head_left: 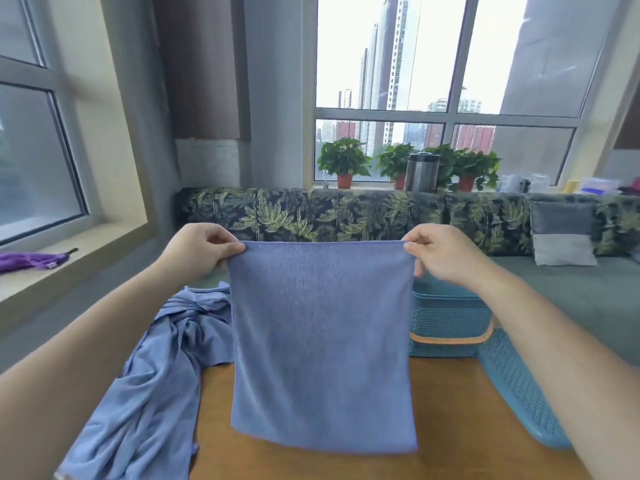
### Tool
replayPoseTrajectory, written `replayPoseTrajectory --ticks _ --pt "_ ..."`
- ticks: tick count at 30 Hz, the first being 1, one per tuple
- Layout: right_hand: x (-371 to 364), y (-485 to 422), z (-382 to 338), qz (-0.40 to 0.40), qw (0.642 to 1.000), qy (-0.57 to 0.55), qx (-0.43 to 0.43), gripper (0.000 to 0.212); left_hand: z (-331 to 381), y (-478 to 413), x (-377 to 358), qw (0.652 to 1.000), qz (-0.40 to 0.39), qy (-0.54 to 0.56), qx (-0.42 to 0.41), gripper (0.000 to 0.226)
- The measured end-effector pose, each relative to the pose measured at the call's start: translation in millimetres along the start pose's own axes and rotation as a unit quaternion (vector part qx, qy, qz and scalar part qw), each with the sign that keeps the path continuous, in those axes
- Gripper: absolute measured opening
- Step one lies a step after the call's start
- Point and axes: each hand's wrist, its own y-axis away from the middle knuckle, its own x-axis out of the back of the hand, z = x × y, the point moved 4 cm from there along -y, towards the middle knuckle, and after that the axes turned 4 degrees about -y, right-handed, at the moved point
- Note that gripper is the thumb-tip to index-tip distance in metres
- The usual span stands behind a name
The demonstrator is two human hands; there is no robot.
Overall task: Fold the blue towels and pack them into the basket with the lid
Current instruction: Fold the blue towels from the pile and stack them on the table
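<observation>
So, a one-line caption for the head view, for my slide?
Left hand and right hand pinch a towel's top corners, holding it spread above the table, basket behind.

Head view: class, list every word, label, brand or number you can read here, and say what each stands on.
No text is readable anywhere in this view.
Purple cloth on the left sill: its small pale tag is too small to read.
Containers on the right sill: blurred, any labels unreadable.
Towel and basket: no print shows.
</observation>
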Motion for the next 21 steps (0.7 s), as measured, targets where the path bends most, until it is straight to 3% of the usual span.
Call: replayPoseTrajectory --ticks 6,12,21 --pt "-34 -23 25 0.039 0.999 -0.022 -0.031 0.021 -25 -27 -35 0.997 -0.011 0.055 0.048 0.01" --pt "-39 -40 32 0.102 0.994 -0.03 -0.006 0.018 -21 -50 -39 0.996 0.023 0.08 0.019 0.009" --pt "-77 13 75 0.048 0.998 -0.035 -0.029 0.012 -64 18 -64 1.0 -0.002 -0.01 0.012 0.006"
